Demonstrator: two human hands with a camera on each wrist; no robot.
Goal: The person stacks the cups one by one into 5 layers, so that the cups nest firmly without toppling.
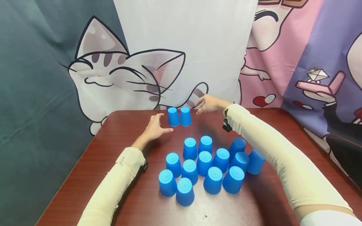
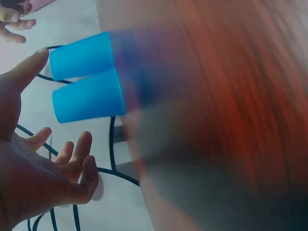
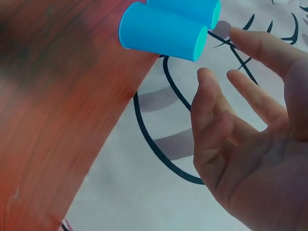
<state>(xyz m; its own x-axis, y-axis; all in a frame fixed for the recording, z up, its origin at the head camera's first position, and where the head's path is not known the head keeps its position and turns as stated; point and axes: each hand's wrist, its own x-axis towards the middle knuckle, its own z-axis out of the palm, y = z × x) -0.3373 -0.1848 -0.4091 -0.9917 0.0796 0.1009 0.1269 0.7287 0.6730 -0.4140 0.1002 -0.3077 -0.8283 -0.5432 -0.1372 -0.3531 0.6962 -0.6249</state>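
Two blue plastic cups stand upside down side by side near the table's far edge, a left cup (image 1: 173, 117) and a right cup (image 1: 185, 117). Just left of the pair is my left hand (image 1: 154, 128), thumb and fingers spread apart and holding nothing. On the other side my right hand (image 1: 210, 103) hovers a little higher, its fingers loosely bent and the palm bare. In the left wrist view both cups (image 2: 89, 97) show beyond the spread thumb. The right wrist view has the nearer cup (image 3: 163, 32) past the fingertips, with a gap between.
Several more upside-down blue cups (image 1: 204, 163) form a group in the middle of the brown table (image 1: 99, 169). A few darker-looking ones (image 1: 255, 161) stand at its right, beside my right sleeve (image 1: 271, 150). A cat-printed cloth (image 1: 118, 75) hangs behind the far edge.
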